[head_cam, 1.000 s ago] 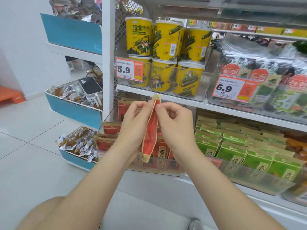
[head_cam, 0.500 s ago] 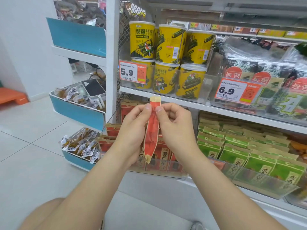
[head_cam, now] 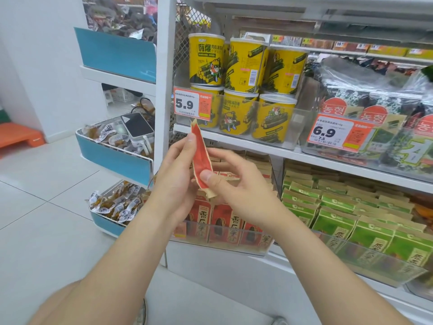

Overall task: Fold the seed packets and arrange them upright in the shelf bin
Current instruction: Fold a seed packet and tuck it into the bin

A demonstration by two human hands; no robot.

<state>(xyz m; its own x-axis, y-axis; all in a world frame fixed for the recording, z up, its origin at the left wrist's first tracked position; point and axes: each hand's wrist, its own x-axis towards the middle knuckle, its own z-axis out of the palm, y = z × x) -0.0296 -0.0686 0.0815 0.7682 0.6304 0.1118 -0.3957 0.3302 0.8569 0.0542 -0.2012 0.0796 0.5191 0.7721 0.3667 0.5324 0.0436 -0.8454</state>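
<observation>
Folding step: we note the flat red paper seed packet [head_cam: 201, 158] held edge-on, pinched by the left hand [head_cam: 175, 170] near its top and the right hand [head_cam: 236, 184] near its lower end, in front of the shelf above the clear plastic shelf bin [head_cam: 234, 246]. Next, we judge, the crease needs pressing flat before the packet is lowered upright among the standing red packets [head_cam: 225, 219]. Fingers behind the packet are hidden, and we cannot tell if the fold is complete.

White tiled floor [head_cam: 39, 207], white wall [head_cam: 46, 73], white shelf upright [head_cam: 166, 66], orange step [head_cam: 20, 137].
</observation>
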